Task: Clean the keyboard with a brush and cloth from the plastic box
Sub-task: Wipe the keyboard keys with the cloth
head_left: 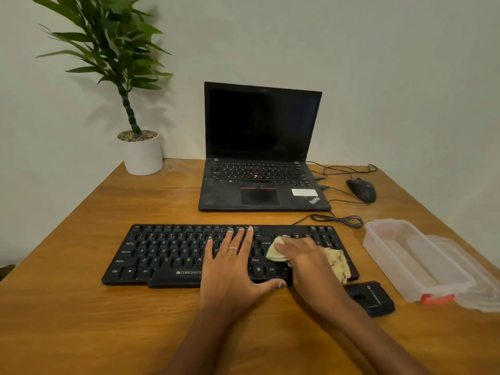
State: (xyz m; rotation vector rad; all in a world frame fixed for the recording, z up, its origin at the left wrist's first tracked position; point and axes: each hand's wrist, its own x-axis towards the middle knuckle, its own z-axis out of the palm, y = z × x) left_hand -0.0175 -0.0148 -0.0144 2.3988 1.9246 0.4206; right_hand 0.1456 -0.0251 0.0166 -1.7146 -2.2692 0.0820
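While the left hand [232, 269] lies flat with fingers spread on the middle of the black keyboard [167, 253], the right hand [303, 253] presses a pale cloth [276, 253] onto the keys at its right end, fingers laid over it. Keyboard sits on the wooden bench [81, 320]. Clear plastic box [414, 258] stands to the right, a small black item [370, 297] just beside it.

We see both forearms reaching forward from the lower edge, bare to the wrist. Our left hand [234, 262] lies flat, palm down, fingers straight and spread a little, thumb stretched out to the right, a thin ring on one finger. Our right hand [300, 253] sits just beside it, palm down, its fingers pressed down over the cloth [335, 259] beneath it
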